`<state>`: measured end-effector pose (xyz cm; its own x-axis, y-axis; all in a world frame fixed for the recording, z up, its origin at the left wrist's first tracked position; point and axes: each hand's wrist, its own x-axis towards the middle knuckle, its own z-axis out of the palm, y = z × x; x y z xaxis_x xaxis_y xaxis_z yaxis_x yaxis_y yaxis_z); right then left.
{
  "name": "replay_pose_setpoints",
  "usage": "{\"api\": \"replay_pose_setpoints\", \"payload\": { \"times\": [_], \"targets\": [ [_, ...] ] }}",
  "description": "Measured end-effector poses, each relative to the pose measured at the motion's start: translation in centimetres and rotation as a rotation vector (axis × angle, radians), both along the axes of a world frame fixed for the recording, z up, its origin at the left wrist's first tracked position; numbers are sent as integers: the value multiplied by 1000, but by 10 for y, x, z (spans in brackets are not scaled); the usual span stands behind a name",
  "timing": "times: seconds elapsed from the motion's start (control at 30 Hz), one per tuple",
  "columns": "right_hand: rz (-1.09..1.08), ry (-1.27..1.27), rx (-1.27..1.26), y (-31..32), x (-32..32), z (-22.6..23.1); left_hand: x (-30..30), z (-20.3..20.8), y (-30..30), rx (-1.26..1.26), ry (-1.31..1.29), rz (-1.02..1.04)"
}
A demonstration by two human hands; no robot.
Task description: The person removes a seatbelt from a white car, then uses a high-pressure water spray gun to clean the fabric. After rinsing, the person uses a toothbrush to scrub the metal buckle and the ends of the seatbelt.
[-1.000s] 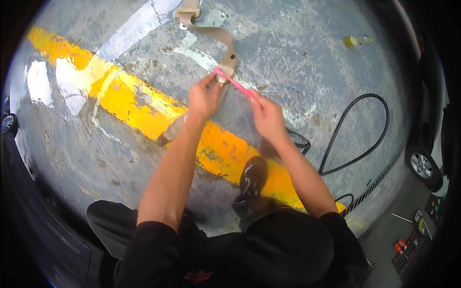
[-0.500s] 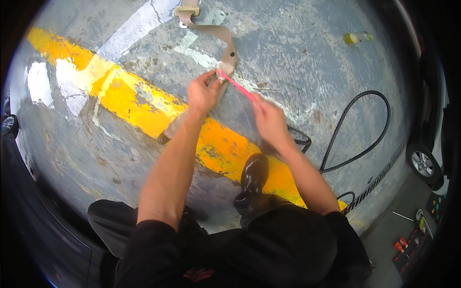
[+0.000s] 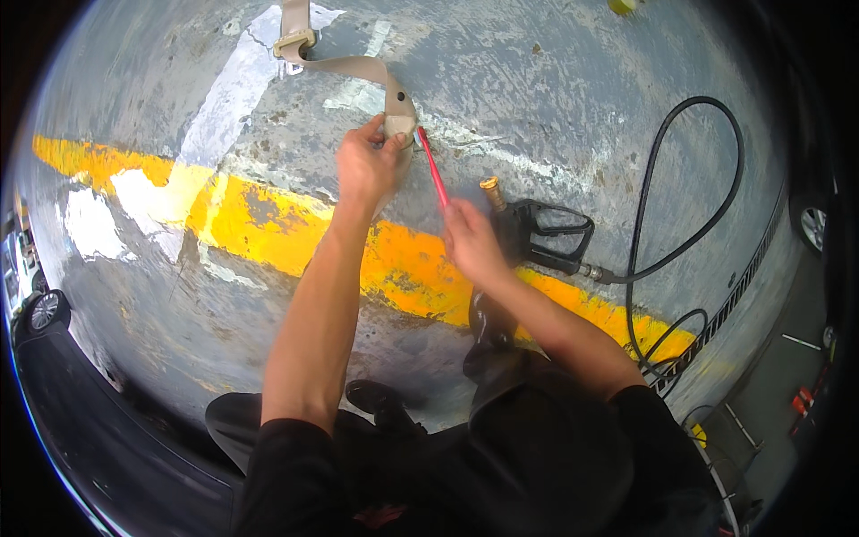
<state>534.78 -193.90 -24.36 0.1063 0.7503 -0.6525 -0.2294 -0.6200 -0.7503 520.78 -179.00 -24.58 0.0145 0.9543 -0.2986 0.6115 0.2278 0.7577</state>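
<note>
A beige seat belt (image 3: 349,66) lies in a curve over the floor. Its metal-and-plastic buckle piece (image 3: 293,43) rests at the far left end. My left hand (image 3: 367,166) pinches the belt's pale plastic end cover (image 3: 400,128) between thumb and fingers. In my right hand (image 3: 472,237) is a slim pink toothbrush (image 3: 433,167), its head just right of the cover, with a small gap between them. The belt's lower part is hidden behind my left hand and forearm.
A black spray gun (image 3: 559,237) with a brass nozzle (image 3: 489,186) lies right of my right hand, its black hose (image 3: 637,215) looping right. A worn yellow stripe (image 3: 259,224) crosses the floor. Dark cars stand at left (image 3: 107,421) and right (image 3: 810,219).
The view has shifted, bringing the spray gun into fuller sight. My right hand has drawn the toothbrush head off the cover to its right side. My left hand keeps its hold.
</note>
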Motion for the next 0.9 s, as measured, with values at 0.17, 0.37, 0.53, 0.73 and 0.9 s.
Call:
{"api": "replay_pose_setpoints", "payload": {
  "times": [0.17, 0.37, 0.53, 0.73, 0.9],
  "targets": [
    [115, -184, 0, 18, -17, 5, 10, -2, -7, -3, 36, 103],
    [147, -282, -19, 28, -22, 3, 6, -16, 1, -101, 72, 257],
    [79, -359, 40, -12, -28, -15, 9, -16, 15, -196, 34, 289],
    [302, -478, 46, 53, -2, 25, 8, -26, 11, -263, -76, 295],
    [210, -483, 166, 6, 2, 12, -2, -36, 13, -209, -75, 242]
  ]
}}
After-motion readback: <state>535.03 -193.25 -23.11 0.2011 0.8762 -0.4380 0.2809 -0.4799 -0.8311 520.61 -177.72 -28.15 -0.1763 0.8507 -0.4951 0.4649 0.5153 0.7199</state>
